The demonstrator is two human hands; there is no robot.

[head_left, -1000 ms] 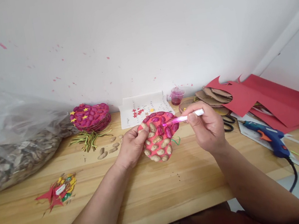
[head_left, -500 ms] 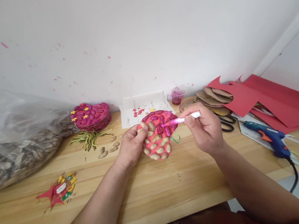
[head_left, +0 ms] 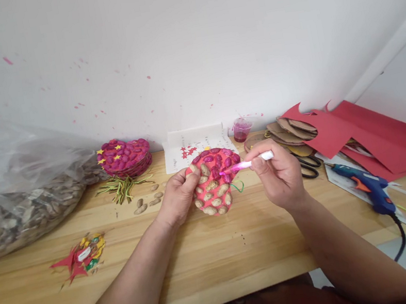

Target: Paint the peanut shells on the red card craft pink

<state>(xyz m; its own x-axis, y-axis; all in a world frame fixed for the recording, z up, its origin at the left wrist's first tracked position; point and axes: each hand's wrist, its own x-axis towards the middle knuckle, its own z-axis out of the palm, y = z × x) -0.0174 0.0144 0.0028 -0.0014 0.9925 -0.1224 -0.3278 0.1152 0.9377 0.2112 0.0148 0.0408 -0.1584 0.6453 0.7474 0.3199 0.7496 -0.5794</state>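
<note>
My left hand (head_left: 178, 197) grips the left edge of a red card disc (head_left: 214, 184) covered in peanut shells, held tilted above the wooden bench (head_left: 213, 255). The upper shells are painted magenta, the lower ones are bare tan. My right hand (head_left: 280, 176) pinches a thin white brush (head_left: 248, 163) whose pink tip touches a shell near the disc's middle. A small cup of magenta paint (head_left: 240, 129) stands behind, by the wall.
A stack of finished magenta discs (head_left: 125, 158) lies back left, with loose peanuts (head_left: 147, 202) and green strips (head_left: 121, 187). A big plastic bag of shells (head_left: 9, 191) fills the left. Red card sheets (head_left: 361, 137), scissors (head_left: 308, 169) and a blue glue gun (head_left: 368, 188) sit right.
The disc and both hands have shifted slightly; the brush tip has moved a little left across the shells. Nothing else moved.
</note>
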